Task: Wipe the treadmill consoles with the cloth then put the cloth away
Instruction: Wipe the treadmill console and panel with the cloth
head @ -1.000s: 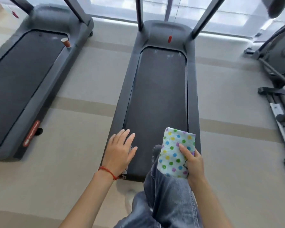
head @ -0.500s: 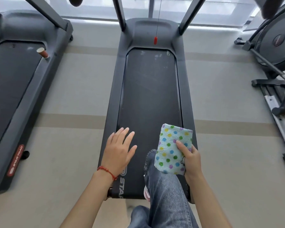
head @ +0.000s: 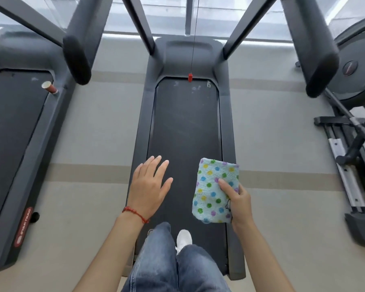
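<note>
Two hands out: your right hand (head: 239,200) is gripping the dotted cloth (head: 214,190), your left hand (head: 149,186) is hovering open over the treadmill (head: 185,127) belt.

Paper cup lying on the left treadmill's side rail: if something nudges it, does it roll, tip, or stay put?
The small brown paper cup with a white rim lies on its side on the dark grey side rail of the left treadmill, so it can't tip; it would likely roll. Being tapered, it would probably curve, not run straight. It looks thin-walled, so probably light and easily crushed.
</note>
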